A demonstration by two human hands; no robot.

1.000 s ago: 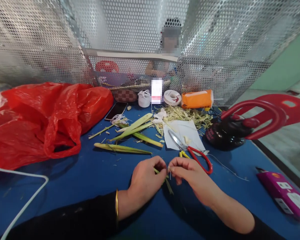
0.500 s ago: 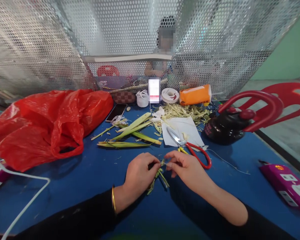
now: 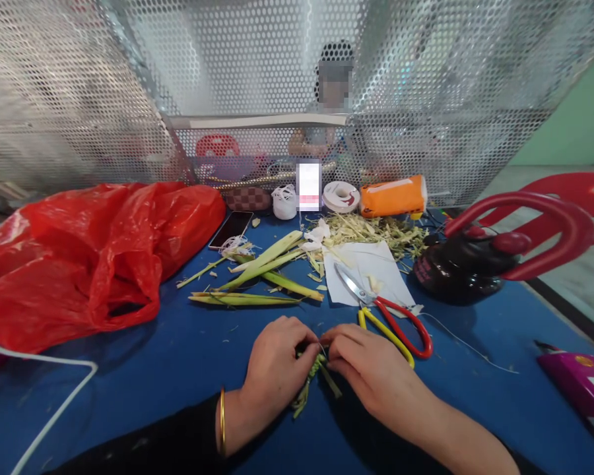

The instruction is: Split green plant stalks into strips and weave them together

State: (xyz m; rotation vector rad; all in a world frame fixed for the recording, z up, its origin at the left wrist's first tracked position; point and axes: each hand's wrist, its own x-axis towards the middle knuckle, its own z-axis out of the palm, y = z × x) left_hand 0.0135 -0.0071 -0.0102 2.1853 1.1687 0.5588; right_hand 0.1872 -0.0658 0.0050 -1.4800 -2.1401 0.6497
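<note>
My left hand (image 3: 280, 363) is closed in a pinch on a small green braided piece of leaf strips (image 3: 303, 394), whose loose ends hang below the fingers. My right hand (image 3: 376, 369) sits close beside it, thumb and fingers pinched together at the top of the piece. A fine pale strand seems to run between the fingertips; what exactly the right fingers grip is too small to make out. Scissors (image 3: 371, 297) with one red and one yellow handle lie just beyond my right hand. Green leaf blades (image 3: 264, 264) are spread out past my left hand.
A red plastic bag (image 3: 129, 244) fills the left side. Farther back are a phone (image 3: 231, 229), white paper (image 3: 336, 280), shredded strips (image 3: 381, 234), a ribbon spool (image 3: 341, 196) and an orange pack (image 3: 393, 196). A dark pot (image 3: 458, 274) stands right. Someone sits behind the perforated metal screen (image 3: 257, 59).
My right hand has moved in closer to my left, its fingertips now against the braided piece. The view has shifted slightly, so things sit a little lower in the picture.
</note>
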